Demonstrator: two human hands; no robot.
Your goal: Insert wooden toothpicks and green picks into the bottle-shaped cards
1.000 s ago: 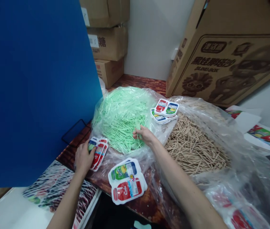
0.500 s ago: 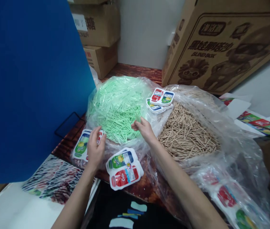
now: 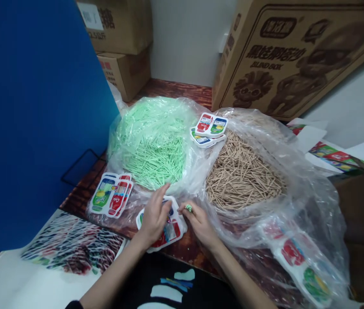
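Observation:
My right hand is closed round a small bundle of green sticks, whose ends poke out by the thumb. Beside it, my left hand lies over a pack printed with bottles, fingers stretched and thumb apart; whether it touches the pack I cannot tell. Beyond both hands sits an open clear bag of loose green sticks. To its right, brown sticks fill another clear plastic bag.
More bottle-print packs lie at the left, and a few rest between the bags. A blue panel stands at left. Cartons and a large blind-box carton stand behind. Packs in plastic lie at right.
My right hand has come back from the green sticks towards me, now with a bundle in it. My left hand has moved right, from the left packs to the middle pack.

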